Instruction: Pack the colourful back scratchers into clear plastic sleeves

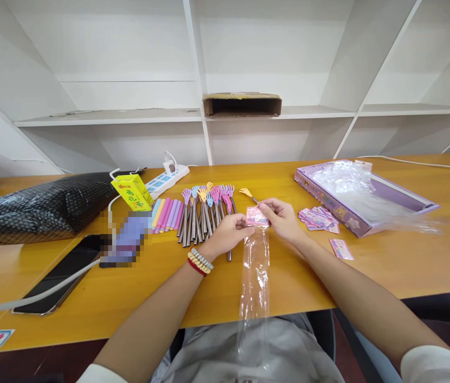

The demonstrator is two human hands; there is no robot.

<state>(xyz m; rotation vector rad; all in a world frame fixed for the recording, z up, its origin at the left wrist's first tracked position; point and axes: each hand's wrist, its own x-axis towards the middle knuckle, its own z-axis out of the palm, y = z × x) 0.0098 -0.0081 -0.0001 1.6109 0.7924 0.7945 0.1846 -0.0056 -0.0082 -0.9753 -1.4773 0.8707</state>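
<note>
Between my two hands is a small pink printed card point(257, 216) at the top of a long clear plastic bag point(255, 271). The bag hangs toward my lap. My left hand point(228, 234) is closed on the card's left edge, thumb in front. My right hand point(281, 217) pinches its right edge. Whether the card is inside the bag's mouth or against it, I cannot tell. Just beyond my right fingers lies a back scratcher with a yellow hand-shaped head point(244, 191). A bunch of colourful back scratchers with metal rods point(199, 218) lies left of my left hand.
Pastel tubes point(167, 215), a yellow box point(132, 191), a phone point(61, 274) and a power strip point(169, 180) lie left. At right are pink cards point(318, 219), a single card point(341, 249) and a purple box point(328, 205) holding clear bags. White shelves with a cardboard box point(242, 97) stand behind.
</note>
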